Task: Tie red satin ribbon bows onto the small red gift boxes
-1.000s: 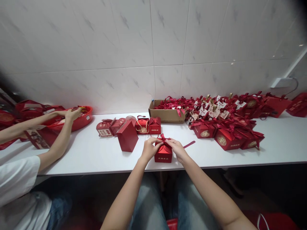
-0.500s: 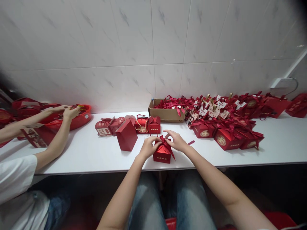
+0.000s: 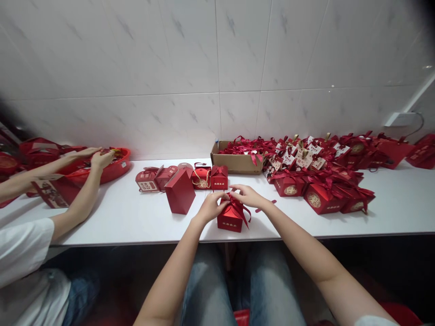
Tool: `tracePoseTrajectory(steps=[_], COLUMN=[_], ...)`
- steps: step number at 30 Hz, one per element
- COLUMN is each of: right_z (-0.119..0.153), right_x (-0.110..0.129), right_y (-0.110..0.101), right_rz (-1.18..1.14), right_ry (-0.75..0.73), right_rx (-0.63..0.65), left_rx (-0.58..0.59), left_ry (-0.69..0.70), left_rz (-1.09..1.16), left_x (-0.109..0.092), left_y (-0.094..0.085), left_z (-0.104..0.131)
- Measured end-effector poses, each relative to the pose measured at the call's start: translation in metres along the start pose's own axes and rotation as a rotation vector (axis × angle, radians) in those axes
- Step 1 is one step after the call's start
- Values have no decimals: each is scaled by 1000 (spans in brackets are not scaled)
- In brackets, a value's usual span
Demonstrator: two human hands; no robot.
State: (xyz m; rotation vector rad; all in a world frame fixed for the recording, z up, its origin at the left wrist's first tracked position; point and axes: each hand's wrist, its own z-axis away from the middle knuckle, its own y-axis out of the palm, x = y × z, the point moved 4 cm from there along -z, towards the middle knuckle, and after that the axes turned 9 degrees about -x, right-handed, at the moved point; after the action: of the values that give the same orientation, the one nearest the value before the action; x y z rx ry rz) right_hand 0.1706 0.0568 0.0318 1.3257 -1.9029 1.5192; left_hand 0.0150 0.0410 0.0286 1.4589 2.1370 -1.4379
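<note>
Left hand (image 3: 213, 206): fingers curved, thumb and fingertips pinching the dark red satin ribbon (image 3: 246, 213) at the top of a box. Right hand (image 3: 248, 196): forefinger extended, the others loosely bent, thumb and fingertips at the same ribbon; whether they close on it cannot be told.

Small glossy red card box (image 3: 230, 222), gold lettering on the near face: upright on the white worktop (image 3: 136, 222), between the hands, close to the near edge. Top folded in rounded flaps; ribbon gathered there, a loose end falling down the right side. A further dark red strip lies by the right wrist.

Margins: near edge just in front of the box; white surface shows to either side. Left, beyond a gap, a plain red upright carton (image 3: 180, 192). Far side, a brown cardboard tray (image 3: 237, 163) heaped with dark red ribbons. Right, well apart, beribboned red boxes (image 3: 326, 197). Far left, another person's hands (image 3: 103, 158) at a red plastic basin (image 3: 124, 170).
</note>
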Motion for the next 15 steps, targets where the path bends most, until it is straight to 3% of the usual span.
tracePoseTrajectory(steps=[8, 15], right_z=[-3, -2], right_x=[3, -2], right_y=[5, 0], right_rz=[-160, -158], right_ry=[74, 38], right_rx=[63, 43], left_rx=[39, 37], left_ry=[43, 52], left_rz=[-5, -23], left_x=[-4, -5], left_y=[1, 0], left_z=[-2, -2])
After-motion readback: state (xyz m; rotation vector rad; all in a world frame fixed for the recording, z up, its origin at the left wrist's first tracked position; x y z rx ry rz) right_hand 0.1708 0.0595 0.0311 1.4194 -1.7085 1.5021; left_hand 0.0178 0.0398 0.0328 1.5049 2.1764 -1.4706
